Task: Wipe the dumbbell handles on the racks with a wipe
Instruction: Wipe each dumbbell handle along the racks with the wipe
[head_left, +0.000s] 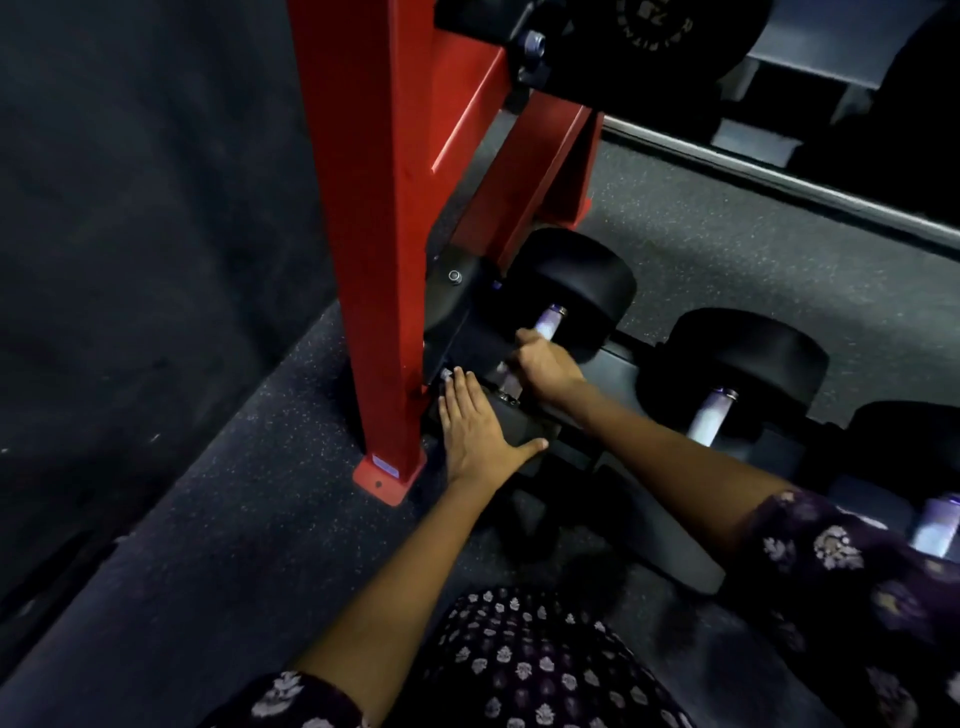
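A black dumbbell lies on the lowest shelf of the rack beside the red post (382, 291). Its shiny handle (549, 325) runs from the far head (576, 280) to the near head (519, 431). My right hand (543, 364) is curled round the middle of that handle; a pale grey bit (508, 382) shows under the fingers, and I cannot tell whether it is the wipe. My left hand (475, 426) lies flat with straight fingers on top of the near head.
Two more dumbbells with shiny handles (711, 415) (935, 525) lie further right on the same shelf. An upper shelf carries a large black dumbbell (660, 31). The red post's foot plate (387, 475) is bolted to speckled rubber floor. A dark wall stands at the left.
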